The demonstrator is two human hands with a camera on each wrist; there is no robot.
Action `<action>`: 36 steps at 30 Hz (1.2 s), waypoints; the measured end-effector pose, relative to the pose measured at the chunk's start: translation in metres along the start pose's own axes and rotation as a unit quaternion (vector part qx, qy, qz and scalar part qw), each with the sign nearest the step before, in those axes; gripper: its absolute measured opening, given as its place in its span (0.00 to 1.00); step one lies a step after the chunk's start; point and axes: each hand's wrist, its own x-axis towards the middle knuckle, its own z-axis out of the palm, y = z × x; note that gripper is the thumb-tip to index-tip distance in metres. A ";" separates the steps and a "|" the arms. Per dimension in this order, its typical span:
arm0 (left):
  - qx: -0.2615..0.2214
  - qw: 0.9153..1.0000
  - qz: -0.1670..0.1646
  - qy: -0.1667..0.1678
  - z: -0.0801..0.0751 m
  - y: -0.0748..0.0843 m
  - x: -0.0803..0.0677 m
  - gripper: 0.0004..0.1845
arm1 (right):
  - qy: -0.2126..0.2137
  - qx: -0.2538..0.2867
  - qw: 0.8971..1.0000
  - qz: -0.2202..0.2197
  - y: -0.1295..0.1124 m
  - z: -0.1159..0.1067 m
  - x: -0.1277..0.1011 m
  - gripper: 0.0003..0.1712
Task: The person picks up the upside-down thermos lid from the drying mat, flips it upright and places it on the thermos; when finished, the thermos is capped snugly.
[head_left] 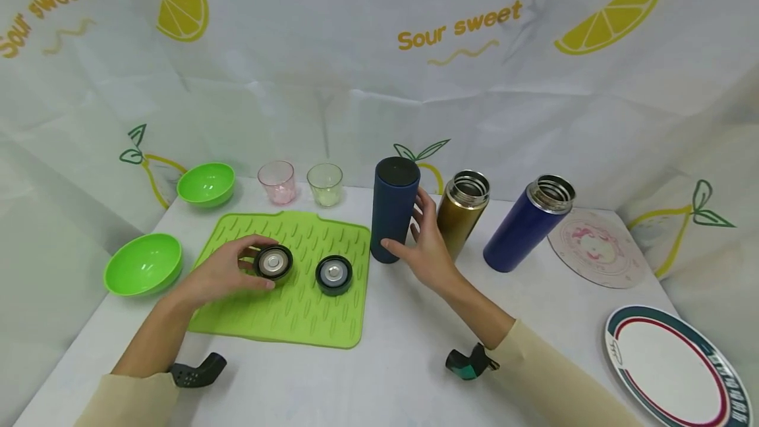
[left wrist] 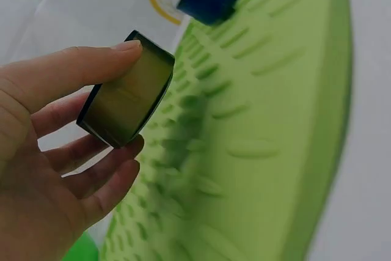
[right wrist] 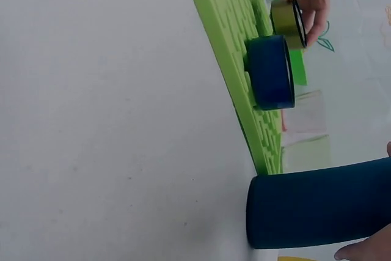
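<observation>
My left hand [head_left: 228, 272] holds a gold bottle lid [left wrist: 131, 93] between thumb and fingers, a little above the green mat [head_left: 237, 312]. Its silver-centred underside faces up in the head view. A blue bottle lid [head_left: 334, 275] rests on the mat to its right, also underside up. With thumb on one side and fingers on the other, my right hand [head_left: 431, 252] grips a dark blue bottle [head_left: 394, 206], which stands upright with a dark top. Just right of that hand stand an uncapped gold bottle [head_left: 459, 219] and an uncapped blue bottle [head_left: 524, 226].
Two green bowls [head_left: 206, 184] stand at the left. Behind the mat are a pink glass [head_left: 277, 183] and a pale green glass [head_left: 325, 184]. At the right lie a round pink-patterned board [head_left: 599, 252] and a white plate [head_left: 670, 368]. A printed cloth hangs behind.
</observation>
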 end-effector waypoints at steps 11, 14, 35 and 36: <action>0.013 0.995 0.086 0.045 -0.007 0.052 0.005 0.37 | -0.012 0.008 0.999 -0.043 -0.016 -0.002 -0.026 0.64; 0.031 0.992 0.112 0.054 -0.003 0.072 0.004 0.37 | 0.007 0.006 0.997 -0.074 -0.019 -0.005 -0.034 0.60; 0.038 0.961 0.267 0.065 0.068 0.160 0.035 0.38 | -0.067 0.106 0.971 -0.205 -0.030 -0.043 -0.047 0.30; 0.036 0.959 0.273 0.066 0.070 0.161 0.036 0.37 | -0.071 0.107 0.970 -0.204 -0.029 -0.044 -0.047 0.29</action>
